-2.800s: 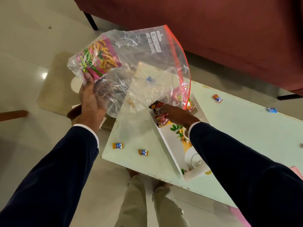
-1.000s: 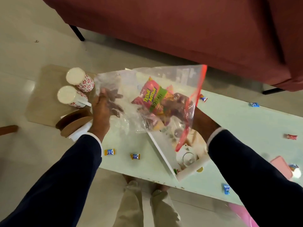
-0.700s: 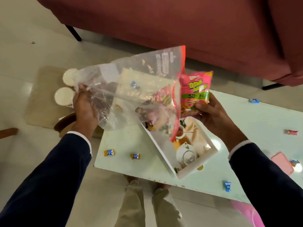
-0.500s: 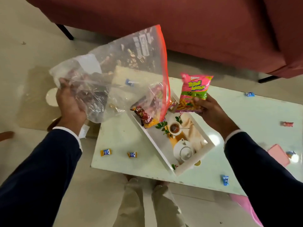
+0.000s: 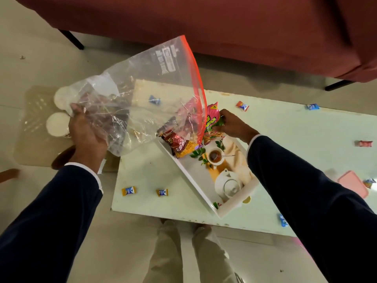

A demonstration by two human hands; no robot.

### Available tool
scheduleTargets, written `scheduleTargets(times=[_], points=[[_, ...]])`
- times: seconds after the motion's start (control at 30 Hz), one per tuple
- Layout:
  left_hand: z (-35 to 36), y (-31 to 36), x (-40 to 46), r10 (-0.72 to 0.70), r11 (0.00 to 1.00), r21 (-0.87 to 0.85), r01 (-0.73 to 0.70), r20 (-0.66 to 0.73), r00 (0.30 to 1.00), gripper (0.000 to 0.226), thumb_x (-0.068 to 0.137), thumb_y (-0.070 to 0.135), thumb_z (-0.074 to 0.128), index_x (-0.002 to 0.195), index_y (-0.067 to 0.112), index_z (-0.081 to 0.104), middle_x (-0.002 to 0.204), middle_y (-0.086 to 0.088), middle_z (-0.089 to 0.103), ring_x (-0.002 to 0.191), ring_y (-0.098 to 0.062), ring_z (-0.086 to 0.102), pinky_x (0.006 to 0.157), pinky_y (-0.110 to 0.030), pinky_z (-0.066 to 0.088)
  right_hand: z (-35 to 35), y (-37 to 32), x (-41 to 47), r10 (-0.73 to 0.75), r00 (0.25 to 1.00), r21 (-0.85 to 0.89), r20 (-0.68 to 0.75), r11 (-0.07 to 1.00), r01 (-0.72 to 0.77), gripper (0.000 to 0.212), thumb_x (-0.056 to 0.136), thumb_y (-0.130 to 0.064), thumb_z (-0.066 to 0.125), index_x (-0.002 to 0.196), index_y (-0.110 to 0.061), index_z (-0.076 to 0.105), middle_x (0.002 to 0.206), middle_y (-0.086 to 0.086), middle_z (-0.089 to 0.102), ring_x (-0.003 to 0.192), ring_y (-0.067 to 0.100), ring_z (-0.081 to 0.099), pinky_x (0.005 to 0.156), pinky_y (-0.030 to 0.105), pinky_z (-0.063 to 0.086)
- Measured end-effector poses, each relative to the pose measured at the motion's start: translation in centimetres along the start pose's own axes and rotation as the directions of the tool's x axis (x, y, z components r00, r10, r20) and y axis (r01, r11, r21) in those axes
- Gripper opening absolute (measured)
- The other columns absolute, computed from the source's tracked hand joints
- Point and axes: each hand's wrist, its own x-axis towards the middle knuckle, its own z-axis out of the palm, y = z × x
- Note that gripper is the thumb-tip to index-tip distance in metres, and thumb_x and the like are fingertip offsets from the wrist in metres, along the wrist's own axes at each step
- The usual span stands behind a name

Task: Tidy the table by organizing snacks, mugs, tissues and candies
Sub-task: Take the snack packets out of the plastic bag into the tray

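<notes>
My left hand (image 5: 87,133) grips the bottom of a clear zip bag (image 5: 151,92) with a red seal, held up over the table's left end, mouth toward the tray. My right hand (image 5: 230,123) holds a pink and green snack packet (image 5: 212,121) at the far end of the white tray (image 5: 195,180). A dark red snack packet (image 5: 181,146) lies in the tray beside it, partly behind the bag's rim. Wrapped candies lie scattered on the pale table (image 5: 146,172): two (image 5: 128,190) (image 5: 162,192) near the front left, others (image 5: 242,105) (image 5: 312,106) (image 5: 363,143) farther back and right.
Two white mugs (image 5: 58,124) (image 5: 61,94) stand on a low stool left of the table, seen partly through the bag. The tray bottom bears a printed teapot and cup picture. A pink lid (image 5: 353,185) lies at the right. A maroon sofa (image 5: 224,27) runs behind.
My right hand has pulled the pink packet out of the bag and lowered it to the tray's far end. The left hand still holds the bag raised.
</notes>
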Motion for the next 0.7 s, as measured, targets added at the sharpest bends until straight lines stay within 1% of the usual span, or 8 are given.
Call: scheduleTargets(times=[0.1, 0.17, 0.23, 0.3, 0.37, 0.5, 0.6, 0.7], points=[[-0.3, -0.2, 0.2, 0.017, 1.0, 0.012, -0.017, 0.023, 1.0, 0.051, 0.107, 0.048, 0.042, 0.137, 0.011, 0.062, 0.105, -0.003, 0.077, 0.088, -0.019, 0.074, 0.074, -0.033, 0.061, 0.5, 0.4, 1.0, -0.021, 1.0, -0.07, -0.009, 0.997, 0.02, 0.05, 0.087, -0.02, 0.075, 0.128, -0.009, 0.049, 0.124, 0.01, 0.061, 0.111, 0.027, 0.059, 0.087, 0.035, 0.046], [-0.4, -0.2, 0.1, 0.038, 0.999, 0.032, -0.04, 0.06, 0.997, 0.047, 0.108, 0.048, 0.039, 0.132, 0.019, 0.067, 0.118, -0.004, 0.076, 0.098, -0.02, 0.073, 0.083, -0.034, 0.061, 0.9, 0.9, 1.2, -0.048, 0.997, -0.097, -0.058, 0.994, 0.042, 0.051, 0.086, -0.02, 0.076, 0.128, -0.008, 0.05, 0.125, 0.01, 0.06, 0.113, 0.028, 0.058, 0.089, 0.038, 0.048], [-0.4, -0.2, -0.2, 0.04, 0.999, 0.018, -0.041, 0.072, 0.997, 0.047, 0.108, 0.048, 0.037, 0.129, 0.022, 0.07, 0.123, -0.006, 0.075, 0.104, -0.022, 0.072, 0.085, -0.034, 0.06, 1.1, 1.2, 1.1, -0.049, 0.989, -0.063, -0.143, 0.997, 0.04, 0.054, 0.085, -0.019, 0.076, 0.131, -0.008, 0.05, 0.129, 0.012, 0.057, 0.116, 0.027, 0.057, 0.095, 0.043, 0.051], [-0.4, -0.3, -0.2, 0.03, 0.999, 0.011, -0.031, 0.053, 0.998, 0.047, 0.109, 0.048, 0.036, 0.125, 0.024, 0.072, 0.121, -0.005, 0.076, 0.097, -0.019, 0.074, 0.081, -0.03, 0.061, 1.3, 1.5, 0.6, -0.04, 0.979, -0.018, -0.2, 0.999, 0.037, 0.058, 0.085, -0.019, 0.076, 0.134, -0.008, 0.047, 0.132, 0.013, 0.054, 0.119, 0.026, 0.055, 0.098, 0.043, 0.051], [-0.2, -0.3, -0.2, 0.01, 1.0, 0.02, -0.011, 0.037, 0.999, 0.047, 0.109, 0.049, 0.036, 0.125, 0.023, 0.072, 0.116, -0.003, 0.077, 0.09, -0.016, 0.074, 0.075, -0.028, 0.061, 1.3, 1.9, 0.1, -0.026, 0.978, 0.014, -0.209, 0.999, 0.03, 0.064, 0.085, -0.018, 0.076, 0.139, -0.008, 0.043, 0.135, 0.013, 0.051, 0.122, 0.025, 0.054, 0.099, 0.042, 0.051], [0.9, -1.0, -0.8, -0.063, 0.997, 0.035, 0.063, -0.023, 0.998, 0.048, 0.105, 0.051, 0.044, 0.127, 0.014, 0.066, 0.101, -0.002, 0.079, 0.092, -0.021, 0.077, 0.074, -0.034, 0.062, 1.3, 2.3, -0.9, -0.003, 0.969, 0.11, -0.245, 0.993, 0.031, 0.071, 0.086, -0.017, 0.076, 0.145, -0.011, 0.037, 0.145, 0.01, 0.045, 0.13, 0.024, 0.049, 0.098, 0.034, 0.045], [2.7, -0.9, -1.4, -0.076, 0.997, -0.001, 0.076, -0.013, 0.997, 0.047, 0.105, 0.05, 0.046, 0.124, 0.012, 0.066, 0.097, -0.002, 0.078, 0.093, -0.024, 0.077, 0.082, -0.042, 0.063, 1.3, 1.2, -2.2, 0.062, 0.934, 0.292, -0.351, 0.955, 0.046, 0.065, 0.09, -0.022, 0.073, 0.144, -0.011, 0.039, 0.148, 0.008, 0.045, 0.133, 0.025, 0.047, 0.106, 0.04, 0.045], [4.5, -0.4, -2.1, -0.061, 0.994, -0.085, 0.065, 0.051, 0.997, 0.046, 0.106, 0.048, 0.044, 0.121, 0.011, 0.068, 0.104, -0.006, 0.078, 0.099, -0.028, 0.076, 0.088, -0.045, 0.062, 1.4, -0.6, -4.1, 0.079, 0.873, 0.32, -0.481, 0.943, 0.091, 0.047, 0.098, -0.034, 0.061, 0.139, -0.014, 0.049, 0.144, 0.006, 0.05, 0.133, 0.022, 0.049, 0.109, 0.039, 0.043]])
